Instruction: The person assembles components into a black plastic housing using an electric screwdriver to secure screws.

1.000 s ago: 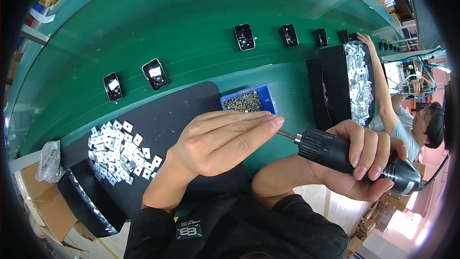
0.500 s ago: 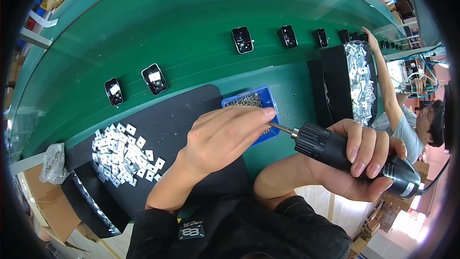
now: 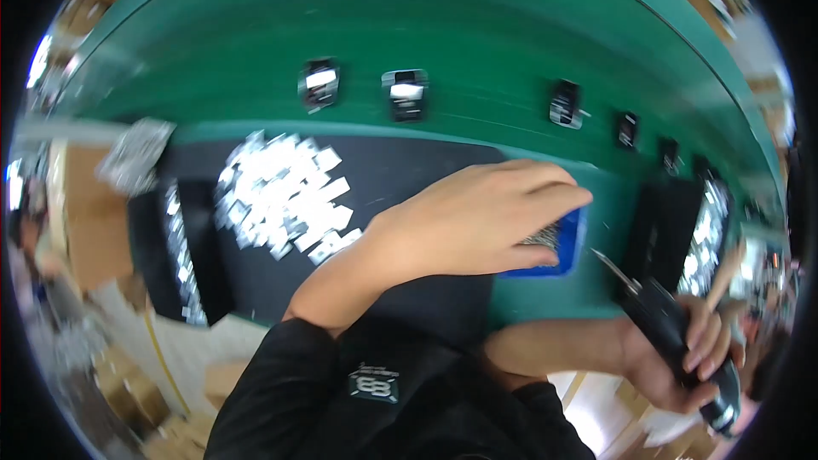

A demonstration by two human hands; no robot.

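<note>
Head camera view: the right hand (image 3: 690,349) is grasping a black power screwdriver (image 3: 658,313), its fingers wrapping around the body, while the thin metal bit (image 3: 615,269) is pointing up and to the left, apart from everything around it. That screwdriver is sitting at the lower right, to the right of a blue bin (image 3: 574,243) that is holding small metal screws (image 3: 544,240). The left hand (image 3: 477,217) is hovering over this bin and hiding much of it, back of the hand facing up; thumb and forefinger are standing apart, yet the palm side is staying out of sight, so I cannot tell whether it is gripping a screw.

Left of the bin, a black mat (image 3: 409,175) is lying on the green work surface (image 3: 541,311) and bearing a loose heap of pale square plates (image 3: 281,196) (glare and blur are washing out their details). Beyond the mat, several dark-cased units (image 3: 406,95) are resting in a spaced-out row along a green belt (image 3: 477,43), the two leftmost showing a bright white patch. A black box (image 3: 204,238) is standing left of the heap, just beside a cardboard carton (image 3: 98,234) and a clear plastic bag (image 3: 136,153). Another black box (image 3: 660,226), with shiny pieces (image 3: 705,234) filling it, is standing beyond the screwdriver.
</note>
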